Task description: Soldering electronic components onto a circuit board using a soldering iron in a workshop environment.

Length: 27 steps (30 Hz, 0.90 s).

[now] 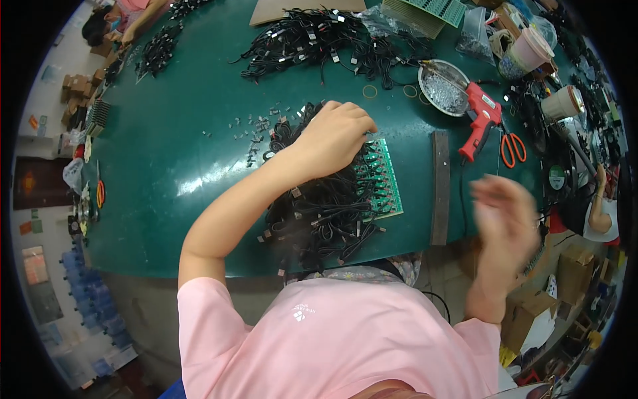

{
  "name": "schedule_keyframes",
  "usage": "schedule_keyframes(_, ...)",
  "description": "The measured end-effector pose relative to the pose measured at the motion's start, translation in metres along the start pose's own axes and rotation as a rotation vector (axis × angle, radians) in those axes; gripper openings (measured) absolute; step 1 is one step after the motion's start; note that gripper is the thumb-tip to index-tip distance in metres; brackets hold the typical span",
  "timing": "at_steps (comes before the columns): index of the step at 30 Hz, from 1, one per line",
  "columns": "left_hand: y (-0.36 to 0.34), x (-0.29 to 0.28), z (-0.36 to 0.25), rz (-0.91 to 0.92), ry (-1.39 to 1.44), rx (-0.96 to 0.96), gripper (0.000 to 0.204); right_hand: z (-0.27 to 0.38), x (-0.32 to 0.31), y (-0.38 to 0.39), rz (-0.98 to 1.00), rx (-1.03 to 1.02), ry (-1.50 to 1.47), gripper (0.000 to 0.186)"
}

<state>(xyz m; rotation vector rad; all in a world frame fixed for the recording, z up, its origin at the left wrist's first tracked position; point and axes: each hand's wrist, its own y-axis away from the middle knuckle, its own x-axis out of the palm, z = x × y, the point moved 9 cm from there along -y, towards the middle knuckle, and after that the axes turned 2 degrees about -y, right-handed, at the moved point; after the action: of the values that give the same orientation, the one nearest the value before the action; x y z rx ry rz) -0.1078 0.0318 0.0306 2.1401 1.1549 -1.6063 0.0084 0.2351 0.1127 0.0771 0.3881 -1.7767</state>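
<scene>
My left hand (335, 133) reaches over a pile of black coiled cables (309, 206) and the top of a green circuit board panel (385, 186). Its fingers curl inward; what they grip is hidden beneath them. The cables lie across the panel's left part, some attached to it. My right hand (502, 213) is raised at the right near the table's edge, smeared by motion, right of a long dark bar (439, 186). A red glue gun (482, 120) rests with its nozzle over a metal bowl of clear glue bits (443, 90). Orange-handled scissors (513, 149) lie beside it.
On the green table (166, 213) are small parts (259, 123), more cable heaps (299, 43), stacked panels (432, 13), a plastic bag (475, 46), cups (525, 53) and another pair of scissors (100, 193). Co-workers (126, 20) sit at upper left and right (598, 216). Cardboard boxes stand lower right.
</scene>
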Motion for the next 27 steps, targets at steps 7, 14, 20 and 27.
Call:
schedule_keyframes(7,-0.039,0.062,-0.008,0.412,-0.381,0.094,0.029,-0.133,0.062,0.047,0.428,0.479,-0.154,0.046)
schedule_keyframes(14,-0.053,0.085,0.015,0.711,-0.320,-0.082,0.028,-0.133,0.076,0.043,0.498,0.457,-0.044,0.057)
schedule_keyframes(20,-0.054,0.057,0.006,0.654,-0.389,-0.075,0.030,-0.133,0.077,0.026,0.553,0.538,-0.010,0.062)
schedule_keyframes(27,-0.037,0.066,0.014,0.523,-0.071,-0.044,0.031,-0.154,0.086,0.022,0.571,0.631,-0.184,0.053)
